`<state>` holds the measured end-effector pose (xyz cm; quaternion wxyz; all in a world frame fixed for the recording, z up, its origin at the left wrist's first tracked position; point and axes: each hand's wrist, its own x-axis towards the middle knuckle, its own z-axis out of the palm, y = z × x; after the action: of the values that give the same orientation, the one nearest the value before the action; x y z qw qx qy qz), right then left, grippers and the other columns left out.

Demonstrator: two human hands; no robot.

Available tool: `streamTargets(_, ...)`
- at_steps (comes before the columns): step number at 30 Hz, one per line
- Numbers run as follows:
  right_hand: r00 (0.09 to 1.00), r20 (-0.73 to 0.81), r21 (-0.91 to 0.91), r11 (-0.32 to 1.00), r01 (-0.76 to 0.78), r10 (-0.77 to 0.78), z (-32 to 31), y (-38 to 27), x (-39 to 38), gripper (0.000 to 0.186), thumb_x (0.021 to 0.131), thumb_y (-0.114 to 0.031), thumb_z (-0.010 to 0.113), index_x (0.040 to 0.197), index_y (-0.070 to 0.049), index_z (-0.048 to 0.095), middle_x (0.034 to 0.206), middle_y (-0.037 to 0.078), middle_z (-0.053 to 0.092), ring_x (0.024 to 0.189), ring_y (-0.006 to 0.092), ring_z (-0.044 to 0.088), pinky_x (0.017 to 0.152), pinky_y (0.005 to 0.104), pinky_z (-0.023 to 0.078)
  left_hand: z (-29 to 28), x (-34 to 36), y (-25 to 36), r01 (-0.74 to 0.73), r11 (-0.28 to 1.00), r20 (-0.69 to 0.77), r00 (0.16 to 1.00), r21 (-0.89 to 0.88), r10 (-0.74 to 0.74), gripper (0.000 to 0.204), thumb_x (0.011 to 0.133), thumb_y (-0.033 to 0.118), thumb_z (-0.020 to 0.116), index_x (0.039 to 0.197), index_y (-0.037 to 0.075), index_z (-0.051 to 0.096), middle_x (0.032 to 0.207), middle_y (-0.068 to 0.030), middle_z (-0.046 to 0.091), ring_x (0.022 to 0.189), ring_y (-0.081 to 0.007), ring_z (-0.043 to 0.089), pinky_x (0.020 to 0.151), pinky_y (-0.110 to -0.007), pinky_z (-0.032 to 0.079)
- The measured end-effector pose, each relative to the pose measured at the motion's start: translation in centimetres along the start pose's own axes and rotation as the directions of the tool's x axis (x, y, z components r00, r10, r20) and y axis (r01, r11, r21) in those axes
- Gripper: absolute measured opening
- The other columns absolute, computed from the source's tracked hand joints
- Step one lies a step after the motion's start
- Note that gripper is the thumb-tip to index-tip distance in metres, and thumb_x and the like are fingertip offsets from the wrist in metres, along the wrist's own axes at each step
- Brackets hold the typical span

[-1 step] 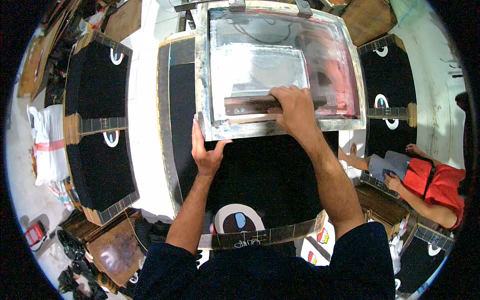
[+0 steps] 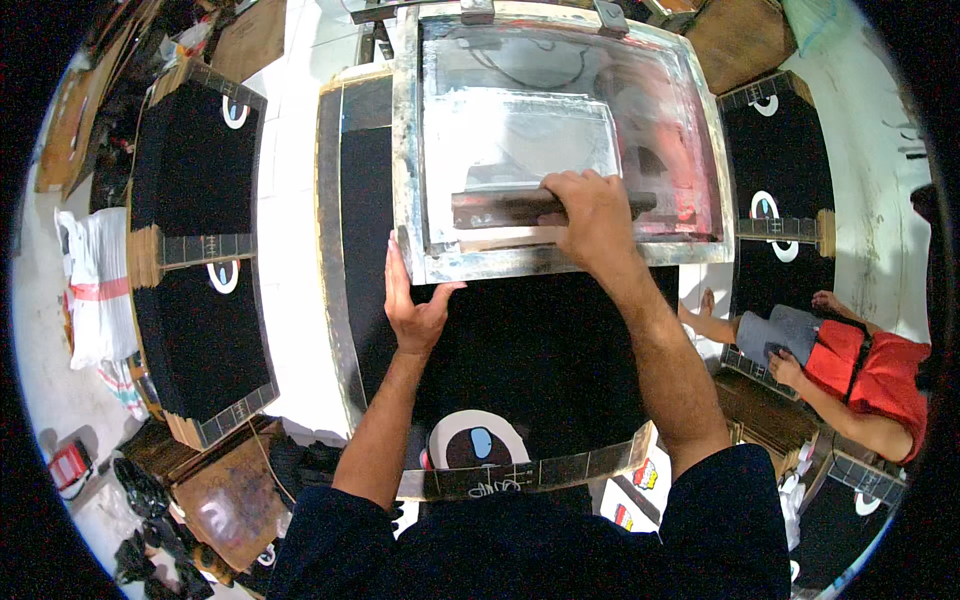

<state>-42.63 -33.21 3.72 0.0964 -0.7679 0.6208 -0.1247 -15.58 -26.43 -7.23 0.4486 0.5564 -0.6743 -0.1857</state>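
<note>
My right hand (image 2: 590,210) is wrapped over the dark bar of a squeegee (image 2: 500,208), which lies across the lower inside of a paint-smeared screen-printing frame (image 2: 718,150). The screen has a white patch at left and red stains at right. My left hand (image 2: 415,300) rests against the frame's lower left corner, fingers straight and thumb apart. Beneath the frame lies a board covered in black fabric (image 2: 540,360), with a white, eye-like print (image 2: 450,430) toward me and a dark strip (image 2: 560,465) along its near end.
Boards with black fabric and similar prints stand left (image 2: 200,160) and right (image 2: 775,150). At right, a person in red and grey (image 2: 870,380) reaches toward them. White bundles (image 2: 95,290) lie far left; wooden boards (image 2: 225,500) and black plastic (image 2: 140,540) lie lower left.
</note>
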Motion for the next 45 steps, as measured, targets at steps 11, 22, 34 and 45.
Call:
streamTargets(11,0.998,-0.062,-0.146,0.989,-0.014,0.005,2.5,8.3,18.2,0.052,0.079,-0.033,0.084,0.126,-0.013,0.071,0.122,0.012,0.073,0.11,0.0345,0.07,0.091,0.0498,0.054,0.5,0.2,-0.6,-0.024,1.0,-0.012,1.0,0.0,0.024,0.106,0.076,0.028,0.093,0.154,-0.012,0.033,0.155,-0.0347,0.042,0.143,-0.0454,0.046,0.118,-0.049,0.04)
streamTargets(22,0.983,-0.089,0.02,0.987,-0.162,0.163,1.6,-3.7,-5.9,0.038,0.075,-0.005,0.075,0.11,-0.019,0.072,0.105,0.002,0.069,0.106,0.0255,0.061,0.097,0.0468,0.041,0.5,0.5,-0.4,-0.093,0.994,-0.038,0.995,-0.057,0.091,0.095,0.077,0.016,0.091,0.153,-0.008,0.04,0.154,-0.0346,0.043,0.143,-0.0461,0.046,0.117,-0.048,0.041)
streamTargets(34,0.728,-0.643,-0.285,0.957,0.059,-0.236,-11.0,-5.1,1.0,0.061,0.068,-0.069,0.083,0.085,-0.013,0.07,0.079,0.005,0.062,0.078,0.0278,0.061,0.073,0.0442,0.043,-5.7,11.4,12.7,-0.078,0.93,-0.263,0.965,-0.359,-0.02,0.097,0.073,0.012,0.093,0.155,-0.002,0.043,0.151,-0.0257,0.053,0.136,-0.0294,0.055,0.113,-0.041,0.044)
streamTargets(45,0.772,-0.635,-0.19,0.976,-0.109,-0.037,-27.1,-9.3,11.2,0.07,0.076,-0.075,0.074,0.092,-0.007,0.078,0.089,0.019,0.075,0.089,0.0376,0.073,0.08,0.0461,0.056,-14.5,6.0,-12.0,0.31,0.919,-0.041,0.943,-0.243,-0.329,0.057,0.1,0.014,0.067,0.148,-0.009,0.047,0.134,-0.0255,0.065,0.114,-0.0277,0.067,0.099,-0.038,0.053)
